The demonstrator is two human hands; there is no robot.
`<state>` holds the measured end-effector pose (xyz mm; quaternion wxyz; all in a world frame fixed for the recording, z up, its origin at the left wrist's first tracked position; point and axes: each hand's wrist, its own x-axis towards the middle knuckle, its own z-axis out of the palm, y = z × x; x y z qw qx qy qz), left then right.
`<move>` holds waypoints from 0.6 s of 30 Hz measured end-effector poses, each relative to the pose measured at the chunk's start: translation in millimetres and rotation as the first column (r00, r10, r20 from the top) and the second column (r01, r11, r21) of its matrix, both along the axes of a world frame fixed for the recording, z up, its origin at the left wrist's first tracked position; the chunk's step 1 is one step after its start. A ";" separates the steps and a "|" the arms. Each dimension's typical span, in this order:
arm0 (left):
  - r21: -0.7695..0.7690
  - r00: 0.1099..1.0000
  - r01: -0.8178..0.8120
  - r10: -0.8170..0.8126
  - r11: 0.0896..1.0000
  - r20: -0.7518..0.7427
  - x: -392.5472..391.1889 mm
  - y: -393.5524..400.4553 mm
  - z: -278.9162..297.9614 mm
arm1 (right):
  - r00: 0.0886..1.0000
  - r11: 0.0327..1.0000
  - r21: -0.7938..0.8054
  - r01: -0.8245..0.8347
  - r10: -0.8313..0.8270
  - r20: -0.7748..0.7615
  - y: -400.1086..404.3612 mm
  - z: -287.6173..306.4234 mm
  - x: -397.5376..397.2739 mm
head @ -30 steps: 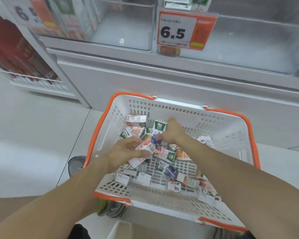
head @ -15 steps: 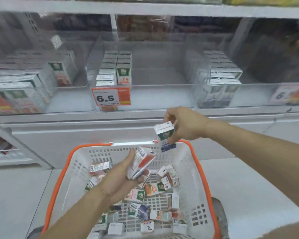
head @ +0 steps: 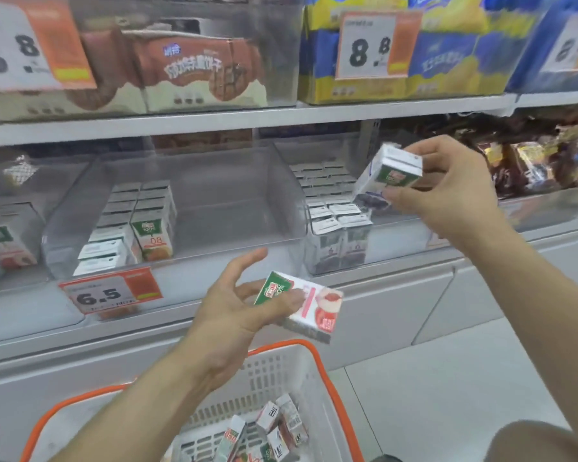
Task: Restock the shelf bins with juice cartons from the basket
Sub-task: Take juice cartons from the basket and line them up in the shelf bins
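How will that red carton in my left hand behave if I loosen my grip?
The red carton looks stiff and boxy, so it probably won't flop. The left hand holds only one end, so it may tip downward. Its glossy faces could slide.

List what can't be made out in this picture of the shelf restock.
Head view only:
- Basket: its lower part is cut off by the bottom edge, and the left arm hides some cartons, so they can't be counted.
- Carton in the right hand: blurred, and the fingers hide its label.
- Carton in the left hand: small print blurred.
- Right bin: rear rows hidden behind the front cartons.
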<state>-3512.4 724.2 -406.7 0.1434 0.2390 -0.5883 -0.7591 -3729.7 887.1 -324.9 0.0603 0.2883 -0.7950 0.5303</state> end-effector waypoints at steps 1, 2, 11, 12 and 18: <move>-0.022 1.000 0.008 -0.007 1.000 0.014 -7.5 7.2 1.2 | 0.997 0.998 -0.014 0.057 -0.058 -0.058 1.2 -3.3 -11.4; -0.052 0.999 0.010 -0.009 0.999 0.031 -14.9 14.8 1.6 | 0.990 0.995 -0.014 0.099 -0.100 -0.102 1.6 -8.2 -23.3; -0.113 0.991 0.028 -0.013 0.993 0.132 -49.8 41.2 -12.4 | 0.998 0.930 0.365 0.040 -0.056 0.032 -32.5 -53.1 -87.2; -0.100 0.988 0.043 -0.027 0.994 0.149 -50.2 39.8 -11.7 | 0.998 0.912 0.409 0.028 -0.047 0.035 -35.6 -53.6 -91.8; -0.049 0.975 0.070 -0.058 0.996 0.214 -45.1 24.6 -10.8 | 1.000 0.828 0.560 -0.010 -0.003 0.022 -44.1 -50.4 -99.7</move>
